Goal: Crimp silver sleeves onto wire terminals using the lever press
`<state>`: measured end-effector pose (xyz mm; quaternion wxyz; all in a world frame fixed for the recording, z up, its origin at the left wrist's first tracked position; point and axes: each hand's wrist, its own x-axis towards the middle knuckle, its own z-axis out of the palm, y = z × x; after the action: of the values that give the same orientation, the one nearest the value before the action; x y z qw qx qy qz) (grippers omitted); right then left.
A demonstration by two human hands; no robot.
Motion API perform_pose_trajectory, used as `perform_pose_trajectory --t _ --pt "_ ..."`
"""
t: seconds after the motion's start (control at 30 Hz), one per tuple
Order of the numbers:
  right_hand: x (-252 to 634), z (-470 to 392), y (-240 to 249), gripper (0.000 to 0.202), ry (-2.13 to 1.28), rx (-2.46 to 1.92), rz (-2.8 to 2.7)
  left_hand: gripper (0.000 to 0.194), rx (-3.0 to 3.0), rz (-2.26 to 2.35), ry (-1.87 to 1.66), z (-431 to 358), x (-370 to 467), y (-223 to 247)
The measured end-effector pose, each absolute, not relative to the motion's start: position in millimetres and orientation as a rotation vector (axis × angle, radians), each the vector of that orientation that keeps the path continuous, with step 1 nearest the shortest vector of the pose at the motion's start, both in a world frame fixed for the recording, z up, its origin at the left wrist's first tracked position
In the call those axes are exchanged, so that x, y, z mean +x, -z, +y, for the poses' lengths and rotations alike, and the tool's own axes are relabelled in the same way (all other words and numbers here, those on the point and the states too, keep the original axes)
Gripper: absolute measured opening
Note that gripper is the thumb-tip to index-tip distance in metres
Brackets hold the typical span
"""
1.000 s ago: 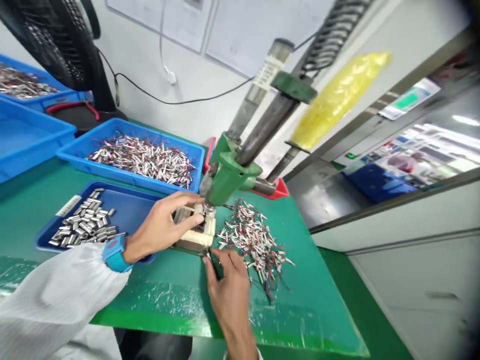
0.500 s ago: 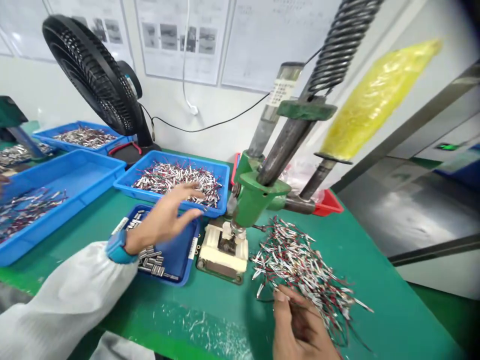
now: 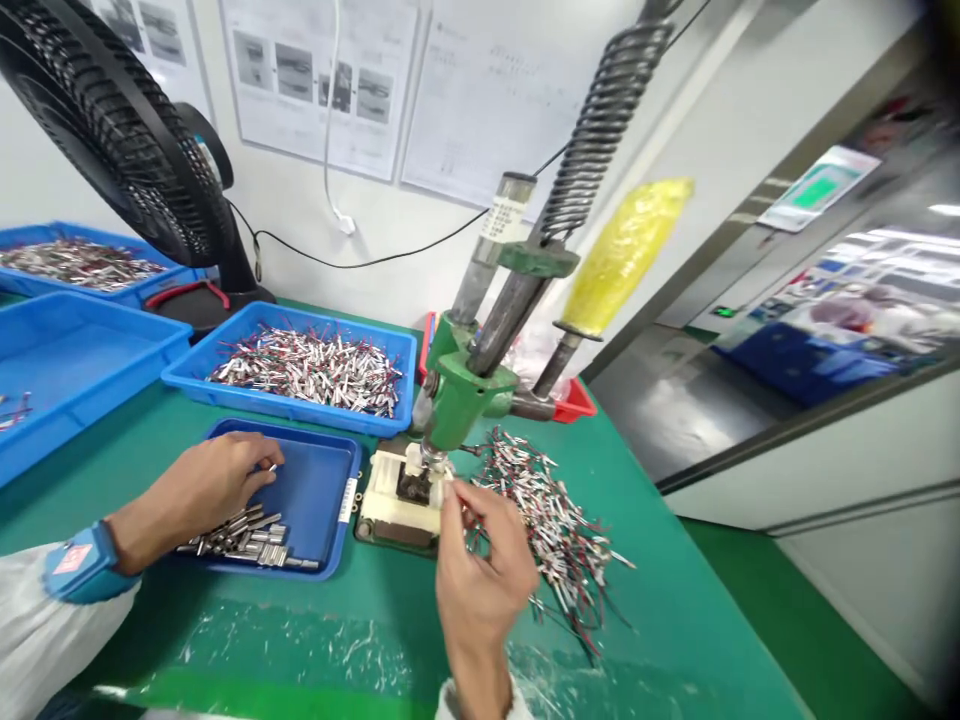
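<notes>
From where I stand, the left hand (image 3: 206,488) hovers over the dark blue plastic tray (image 3: 311,485), fingers curled around a small silver metal piece (image 3: 273,468) at its fingertips. The right hand (image 3: 486,565) pinches a thin white piece with red wire (image 3: 469,516), partly hidden by the fingers, beside the cream-coloured base (image 3: 390,508) of the green metal press (image 3: 460,402).

I count one press, one dark tray, three lighter blue bins and one red plastic bin (image 3: 576,402); the small parts are too many to count.

Left to right, the rear blue bin (image 3: 154,288) is full of wired pieces, the front one (image 3: 90,335) shows a few at its left, and the middle one (image 3: 277,403) is heaped with them. Silver tubes (image 3: 259,545) lie in the dark tray's near side. Right of the press, a loose heap of wired pieces (image 3: 540,510) covers the green surface (image 3: 360,630).
</notes>
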<state>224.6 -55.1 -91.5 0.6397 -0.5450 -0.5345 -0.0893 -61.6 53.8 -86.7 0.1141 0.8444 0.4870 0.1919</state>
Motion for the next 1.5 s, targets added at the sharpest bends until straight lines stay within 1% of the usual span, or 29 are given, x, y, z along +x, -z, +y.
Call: perform_pose_trajectory --t 0.1,0.27,0.37,0.43,0.47,0.57,0.6,0.67,0.8,0.97,1.13,1.23,1.33,1.43,1.5 --pt "218 -42 91 0.013 0.299 -1.223 -1.292 0.024 2.428 1.360 -0.633 55 -50 85" --pt "211 -44 103 0.026 0.336 -1.232 -1.361 0.034 2.144 1.272 -0.858 43 -23 75" --pt "207 -48 110 0.021 0.297 -1.245 -1.330 0.034 1.919 1.155 -0.995 35 -1 67" --pt "204 -49 114 0.013 0.139 -1.307 -1.228 0.032 1.758 1.058 -1.042 32 15 62" --pt "203 -49 115 0.015 0.002 -1.345 -1.156 0.031 1.690 1.018 -1.054 30 22 59" --pt "203 -47 114 0.035 -0.493 -1.413 -0.941 0.030 1.561 0.937 -1.085 28 43 54" --pt "205 -45 113 0.040 -0.614 -1.430 -0.898 0.030 1.542 0.916 -1.095 27 49 54" --pt "209 -42 110 0.045 -0.730 -1.490 -0.881 0.029 1.539 0.878 -1.105 27 61 55" --pt "215 -37 107 0.046 -0.700 -1.604 -0.973 0.027 1.605 0.839 -1.123 28 81 59" --pt "215 -39 109 0.044 -0.675 -1.594 -0.994 0.029 1.742 0.833 -1.098 29 98 57" --pt "215 -40 112 0.042 -0.657 -1.556 -1.002 0.009 2.073 0.868 -1.040 30 101 48" --pt "216 -38 112 0.042 -0.660 -1.539 -0.990 0.006 2.181 0.886 -1.033 28 99 48" --pt "222 -42 108 0.039 -0.720 -1.514 -1.066 0.013 2.182 0.907 -1.042 27 94 53" --pt "237 -57 96 0.039 -0.760 -1.490 -1.146 0.031 2.113 0.958 -1.067 26 89 62" --pt "254 -67 76 0.039 -0.616 -1.495 -1.105 0.037 2.064 0.987 -1.105 25 85 67"
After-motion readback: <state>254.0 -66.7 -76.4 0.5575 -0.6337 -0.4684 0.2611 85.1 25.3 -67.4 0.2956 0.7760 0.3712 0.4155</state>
